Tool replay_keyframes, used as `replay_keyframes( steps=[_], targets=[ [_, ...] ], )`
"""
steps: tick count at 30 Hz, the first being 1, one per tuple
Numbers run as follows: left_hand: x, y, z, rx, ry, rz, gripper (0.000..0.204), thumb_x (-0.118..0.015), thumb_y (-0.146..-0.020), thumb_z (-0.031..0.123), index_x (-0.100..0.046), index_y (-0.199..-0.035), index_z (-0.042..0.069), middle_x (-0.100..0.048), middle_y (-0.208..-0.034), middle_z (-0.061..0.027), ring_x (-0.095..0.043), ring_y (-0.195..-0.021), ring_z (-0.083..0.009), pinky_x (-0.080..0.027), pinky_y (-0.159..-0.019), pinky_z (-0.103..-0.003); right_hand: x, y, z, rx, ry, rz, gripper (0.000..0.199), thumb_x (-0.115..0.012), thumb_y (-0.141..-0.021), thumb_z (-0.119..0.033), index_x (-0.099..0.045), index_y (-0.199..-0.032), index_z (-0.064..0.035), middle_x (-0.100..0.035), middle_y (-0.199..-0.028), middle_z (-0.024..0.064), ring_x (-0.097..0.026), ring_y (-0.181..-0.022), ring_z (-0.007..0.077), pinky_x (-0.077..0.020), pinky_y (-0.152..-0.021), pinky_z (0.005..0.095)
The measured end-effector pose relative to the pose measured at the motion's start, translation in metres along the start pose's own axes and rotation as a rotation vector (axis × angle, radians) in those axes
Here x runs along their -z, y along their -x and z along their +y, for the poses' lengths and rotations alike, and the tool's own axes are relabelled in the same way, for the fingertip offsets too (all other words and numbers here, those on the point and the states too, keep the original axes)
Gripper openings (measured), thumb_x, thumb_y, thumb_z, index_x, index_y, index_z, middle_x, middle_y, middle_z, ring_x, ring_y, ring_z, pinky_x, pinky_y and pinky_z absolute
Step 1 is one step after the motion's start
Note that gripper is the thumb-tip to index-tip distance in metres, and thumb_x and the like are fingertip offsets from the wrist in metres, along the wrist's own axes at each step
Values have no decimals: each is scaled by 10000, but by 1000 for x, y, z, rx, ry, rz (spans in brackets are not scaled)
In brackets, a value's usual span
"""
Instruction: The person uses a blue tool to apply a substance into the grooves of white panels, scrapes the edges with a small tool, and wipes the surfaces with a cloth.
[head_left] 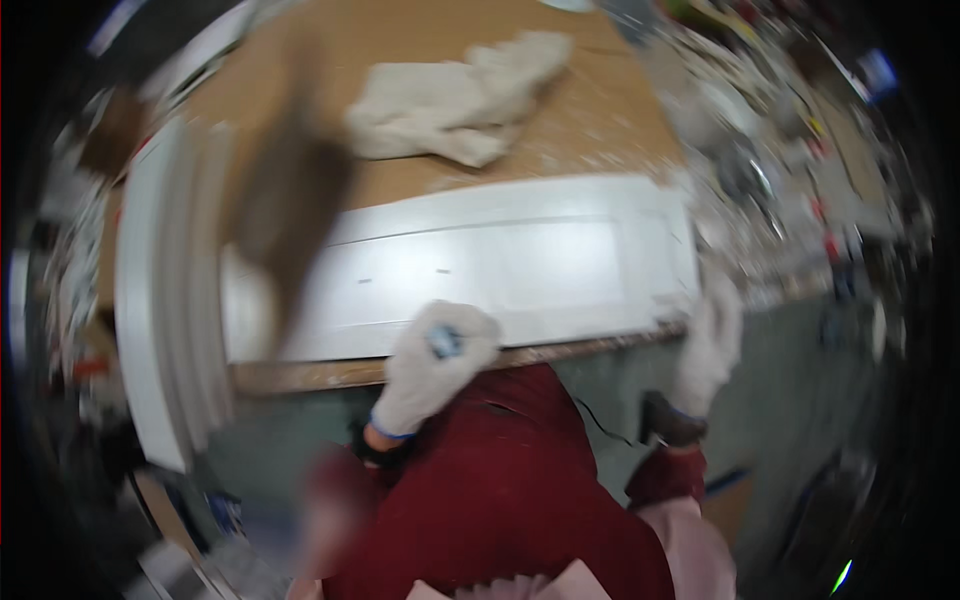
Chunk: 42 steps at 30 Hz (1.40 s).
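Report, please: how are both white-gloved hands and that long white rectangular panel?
Left hand at near edge of panel, grip unclear; right hand, blurred, by its right end. Panel flat on brown tabletop. Blurred brown shape partly hides panel's left.

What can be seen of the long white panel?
The glossy, painted-looking white panel lies flat along the near edge of the brown table. Shallow rectangular recesses and two dark marks show. A blurred brown shape partly hides its left end. The white-gloved left hand overlaps its near side, the right hand is by its right end; contact is unclear.
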<state>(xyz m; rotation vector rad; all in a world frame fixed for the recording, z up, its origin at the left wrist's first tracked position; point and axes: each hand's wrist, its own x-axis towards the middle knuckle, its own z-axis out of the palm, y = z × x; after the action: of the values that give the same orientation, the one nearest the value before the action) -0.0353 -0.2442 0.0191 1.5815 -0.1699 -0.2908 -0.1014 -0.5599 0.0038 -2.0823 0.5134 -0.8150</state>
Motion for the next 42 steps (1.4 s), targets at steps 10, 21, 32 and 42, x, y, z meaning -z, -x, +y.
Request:
replay_keyframes(
  steps=[10, 21, 32, 42],
  targets=[
    [-5, -5, -24, -589, -1010, 36, 242, -678, -673, 198, -557, -879, 159, -547, -816, -23, -572, -822, -231, -469, -776, -354, -4, -62, 122, 188, 1031, -262, 397, -586, -910, -184, -573, -1268, -13, -653, -1137, 174, -642, -980, 313, -536, -805, 407],
    [2, -14, -16, -719, -881, -14, 316, -663, -612, 98, -592, -920, 85, -553, -947, -86, -528, -815, -306, -447, -739, -410, 30, -77, 156, -338, 445, -504, 357, -647, -877, -206, -650, -1158, 14, -679, -1070, 131, -627, -968, 221, -482, -851, 328],
    [-5, -21, -18, -660, -1008, -50, 294, -685, -583, 90, -595, -863, 91, -556, -845, -37, -529, -724, -246, -422, -595, -371, -57, -122, -4, 811, 528, -665, 232, -595, -891, -193, -608, -1112, -125, -594, -811, 100, -607, -762, 302, -479, -662, 416],
    [-6, -12, -26, -637, -1076, 9, 486, -737, -574, 44, -644, -1044, 125, -625, -1053, -30, -596, -1000, -273, -494, -809, -363, -78, -126, -2, 1026, 623, -799, 266, -591, -827, -165, -614, -1091, -153, -608, -842, 43, -617, -823, 265, -476, -743, 410]
  ],
)
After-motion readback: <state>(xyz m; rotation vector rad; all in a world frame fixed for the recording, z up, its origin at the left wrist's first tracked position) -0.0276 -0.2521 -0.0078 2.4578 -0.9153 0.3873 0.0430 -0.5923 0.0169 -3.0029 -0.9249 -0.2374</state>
